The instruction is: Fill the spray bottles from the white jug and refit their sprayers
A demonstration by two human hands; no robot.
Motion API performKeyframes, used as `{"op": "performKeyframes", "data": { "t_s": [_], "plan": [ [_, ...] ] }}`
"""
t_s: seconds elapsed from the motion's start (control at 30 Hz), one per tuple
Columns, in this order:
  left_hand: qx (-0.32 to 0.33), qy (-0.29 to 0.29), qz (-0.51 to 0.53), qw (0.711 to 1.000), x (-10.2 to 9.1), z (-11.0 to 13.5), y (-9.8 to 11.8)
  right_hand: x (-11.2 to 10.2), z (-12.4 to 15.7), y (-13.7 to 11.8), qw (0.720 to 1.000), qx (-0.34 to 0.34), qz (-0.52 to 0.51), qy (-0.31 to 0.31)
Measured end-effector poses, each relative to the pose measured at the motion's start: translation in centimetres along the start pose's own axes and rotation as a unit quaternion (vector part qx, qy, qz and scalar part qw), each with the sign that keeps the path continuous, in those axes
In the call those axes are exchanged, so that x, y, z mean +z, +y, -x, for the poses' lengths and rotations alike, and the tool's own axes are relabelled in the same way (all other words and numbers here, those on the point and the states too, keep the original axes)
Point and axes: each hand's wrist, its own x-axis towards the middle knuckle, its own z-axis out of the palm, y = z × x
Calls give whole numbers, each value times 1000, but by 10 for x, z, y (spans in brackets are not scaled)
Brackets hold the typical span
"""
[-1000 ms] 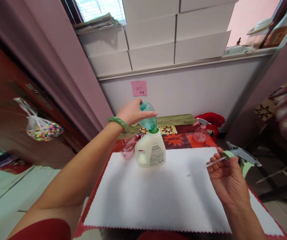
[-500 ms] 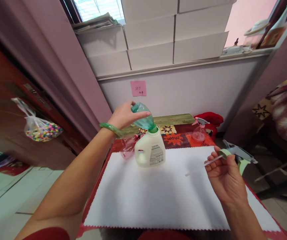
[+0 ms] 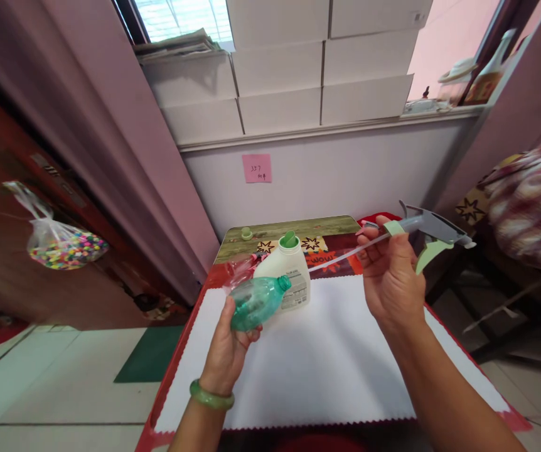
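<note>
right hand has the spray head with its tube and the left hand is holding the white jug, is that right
Not quite: the left hand is holding the green bottle; the white jug stands behind it, as the head view shows. The right hand does have the spray head with its tube.

White jug (image 3: 277,263) partly hidden behind green bottle (image 3: 255,304); label print (image 3: 299,290) too small; plaid bundle (image 3: 531,207) cut by right edge

Glossy plastic bottle (image 3: 257,302), matt plastic jug (image 3: 277,269)
</note>
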Motion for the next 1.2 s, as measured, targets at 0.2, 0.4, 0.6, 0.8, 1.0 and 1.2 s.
{"op": "performKeyframes", "data": {
  "t_s": [0.2, 0.4, 0.6, 0.8, 1.0, 1.2],
  "plan": [
    [-59, -9, 26, 998, -7, 11, -11, 14, 26, 16, 999, 29, 27, -37],
    [-85, 2, 42, 995, -11, 15, -17, 10, 39, 22, 998, 39, 36, -25],
    [-101, 11, 66, 993, -16, 19, -20, 5, 47, 18, 998, 8, 49, -23],
    [-111, 11, 70, 991, -22, 25, -29, 3, 61, 30, 997, 42, 55, -46],
    [-138, -22, 91, 986, -16, 34, -39, -2, 95, 60, 978, 161, 61, -121],
    [-164, -61, 117, 978, -10, 46, -47, -15, 111, 69, 954, 232, 57, -179]
  ]
}}
